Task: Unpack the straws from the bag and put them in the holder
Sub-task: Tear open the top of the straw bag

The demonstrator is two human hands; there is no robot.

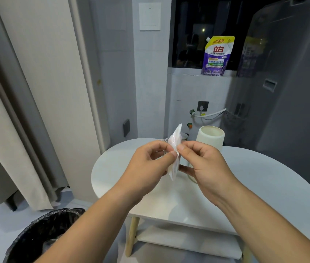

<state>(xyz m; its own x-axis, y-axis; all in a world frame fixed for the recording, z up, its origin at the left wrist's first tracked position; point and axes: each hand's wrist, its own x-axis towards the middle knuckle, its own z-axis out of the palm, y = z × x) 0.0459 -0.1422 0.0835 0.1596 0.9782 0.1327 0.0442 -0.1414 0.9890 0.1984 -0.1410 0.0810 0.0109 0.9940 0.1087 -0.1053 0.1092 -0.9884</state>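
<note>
Both hands hold a thin clear plastic bag upright above the white table. My left hand pinches its left side between thumb and fingers. My right hand pinches its right edge the same way. The bag looks pale pink inside; single straws cannot be made out. Just behind my right hand a cream cylindrical holder stands on the table, its top open.
A bin with a black liner stands on the floor at lower left. A purple detergent pouch sits on the window ledge. Curtains hang at left. A shelf lies under the tabletop.
</note>
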